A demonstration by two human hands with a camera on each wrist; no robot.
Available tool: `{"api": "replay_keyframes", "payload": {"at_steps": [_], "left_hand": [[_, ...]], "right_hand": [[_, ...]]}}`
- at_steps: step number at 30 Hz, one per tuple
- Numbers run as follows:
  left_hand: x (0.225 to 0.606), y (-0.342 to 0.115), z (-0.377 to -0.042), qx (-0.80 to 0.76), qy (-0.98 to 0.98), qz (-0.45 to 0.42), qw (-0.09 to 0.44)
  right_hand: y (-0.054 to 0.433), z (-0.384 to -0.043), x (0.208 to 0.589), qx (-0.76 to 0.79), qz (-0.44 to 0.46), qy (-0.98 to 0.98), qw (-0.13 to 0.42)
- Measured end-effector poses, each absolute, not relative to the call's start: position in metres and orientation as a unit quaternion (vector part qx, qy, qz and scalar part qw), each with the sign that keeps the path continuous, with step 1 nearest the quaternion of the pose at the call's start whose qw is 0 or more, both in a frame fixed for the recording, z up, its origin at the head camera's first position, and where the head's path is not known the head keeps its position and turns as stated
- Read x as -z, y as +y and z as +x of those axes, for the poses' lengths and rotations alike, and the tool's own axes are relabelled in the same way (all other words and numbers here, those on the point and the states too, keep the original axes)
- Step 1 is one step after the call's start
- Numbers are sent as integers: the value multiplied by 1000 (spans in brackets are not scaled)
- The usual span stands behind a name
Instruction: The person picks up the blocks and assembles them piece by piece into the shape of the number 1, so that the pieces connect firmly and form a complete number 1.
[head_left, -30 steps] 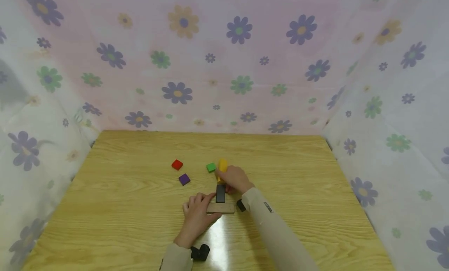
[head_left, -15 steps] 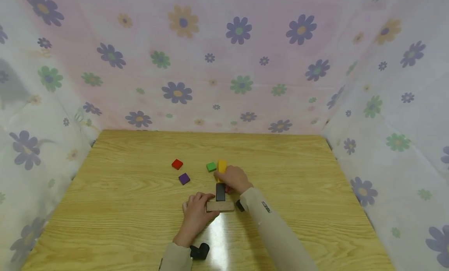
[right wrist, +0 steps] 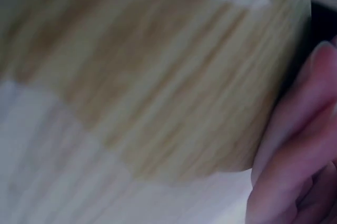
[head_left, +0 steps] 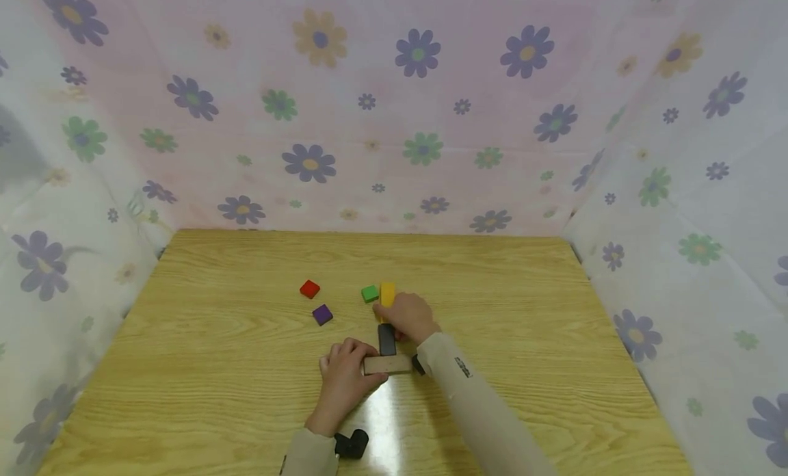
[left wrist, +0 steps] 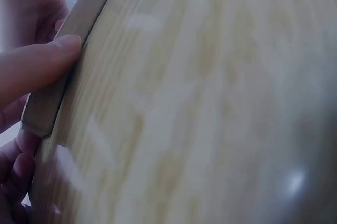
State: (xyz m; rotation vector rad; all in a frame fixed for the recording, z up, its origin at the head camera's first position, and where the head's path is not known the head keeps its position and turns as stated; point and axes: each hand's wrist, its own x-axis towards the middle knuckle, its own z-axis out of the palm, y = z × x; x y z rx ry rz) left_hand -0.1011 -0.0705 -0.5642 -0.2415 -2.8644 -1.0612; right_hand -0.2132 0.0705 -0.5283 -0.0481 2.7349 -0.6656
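Note:
In the head view my left hand holds the left end of a flat, plain wooden block between thumb and fingers. The thumb lies on the block's near side in the left wrist view. Against the block's far side stands a black block, with a yellow block beyond it in line. My right hand grips the yellow block, thumb over it, and its other fingers lie beside the black block. In the right wrist view fingers touch a dark surface. The hand hides part of the yellow block.
A green block lies just left of the yellow one. Farther left are a red block and a purple block. All rest on a wood-grain table, enclosed by flowered cloth.
The wooden block and the black block have turned slightly, so the wooden block's right end now sits a little higher. Both hands stay nearly in place.

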Motion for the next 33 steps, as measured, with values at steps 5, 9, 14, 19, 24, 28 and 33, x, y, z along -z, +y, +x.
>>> {"api": "replay_keyframes", "payload": {"at_steps": [5,9,14,19,24,28,33], "left_hand": [[564,-70,-100,342,-936,-79,34],[563,-70,-100,337,-938,-74,19],[562,-71,-99,339,-937,-79,22],[563,-72,-100,332,-939,-86,23],[561,-72,-101,332,-939,-88,30],[561,-72,-101,330,-939,-89,30],[563,-72,-100,324,-942,-89,24]], "right_hand": [[71,-210,526,231,-22,959,163],[73,-209,526,238,-21,955,178],[75,-209,527,232,-26,953,194],[75,-208,524,205,-30,956,207],[74,-206,518,191,-34,957,215],[74,-205,516,187,-30,957,221],[74,-204,519,182,-23,956,228]]}}
